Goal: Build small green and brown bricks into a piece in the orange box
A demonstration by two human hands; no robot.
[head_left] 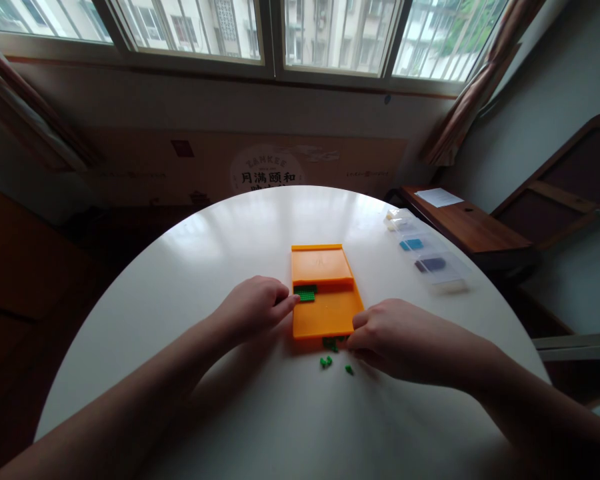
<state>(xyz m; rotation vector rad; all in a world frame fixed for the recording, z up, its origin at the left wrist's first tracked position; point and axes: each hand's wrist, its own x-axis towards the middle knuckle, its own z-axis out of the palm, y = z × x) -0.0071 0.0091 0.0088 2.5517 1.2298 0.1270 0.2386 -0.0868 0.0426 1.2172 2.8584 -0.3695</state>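
Observation:
An orange tray [330,313] lies in the middle of a round white table [260,227]. A small green studded plate [306,293] rests on the tray's left side. My left hand [255,308] is curled, its fingertips touching the tray's left edge beside the green plate. My right hand [395,337] is closed in a pinch at the tray's near right corner, over a cluster of small green bricks [331,344]. More loose green bricks [326,362] lie on the table just in front of the tray.
A clear plastic compartment box [430,253] with blue and dark pieces sits at the table's right edge. Beyond it stands a wooden side table [470,227] with a paper sheet [439,197]. Windows and curtains fill the far wall.

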